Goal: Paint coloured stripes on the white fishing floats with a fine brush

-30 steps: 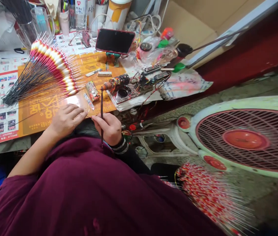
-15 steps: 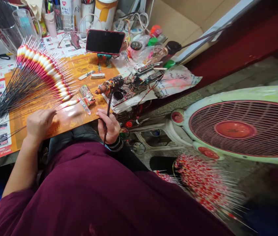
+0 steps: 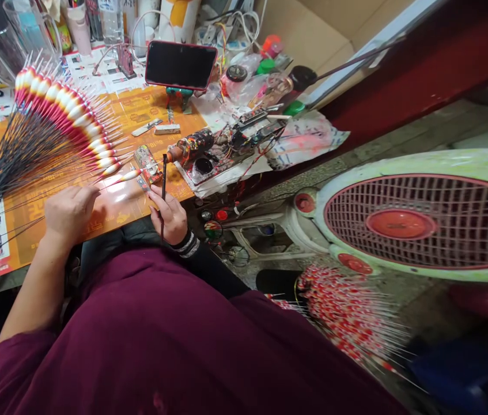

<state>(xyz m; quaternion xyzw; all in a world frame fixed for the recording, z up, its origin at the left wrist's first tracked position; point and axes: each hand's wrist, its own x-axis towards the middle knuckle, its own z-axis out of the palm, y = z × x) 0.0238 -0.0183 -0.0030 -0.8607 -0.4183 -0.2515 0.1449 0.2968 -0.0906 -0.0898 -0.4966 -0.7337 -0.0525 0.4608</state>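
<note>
My right hand (image 3: 168,216) is closed round a thin dark brush (image 3: 163,184) held upright at the table's front edge. My left hand (image 3: 68,212) rests on the orange sheet (image 3: 123,199), fingers curled over the thin stem of a float (image 3: 128,176) that lies across the sheet. A fan of red, white and yellow fishing floats (image 3: 60,118) with black stems is spread at the left. A paint-splattered small motor (image 3: 189,145) sits just beyond the brush tip.
A phone on a stand (image 3: 180,64) faces me at the back. Jars, cups and cables crowd the far table. On the floor to the right lies a green and red fan (image 3: 416,216), and beside my knee a bundle of red-tipped floats (image 3: 347,314).
My left hand slid left along the orange sheet and laid a float beside the fan of floats. My right hand swung the brush from tilted back to upright.
</note>
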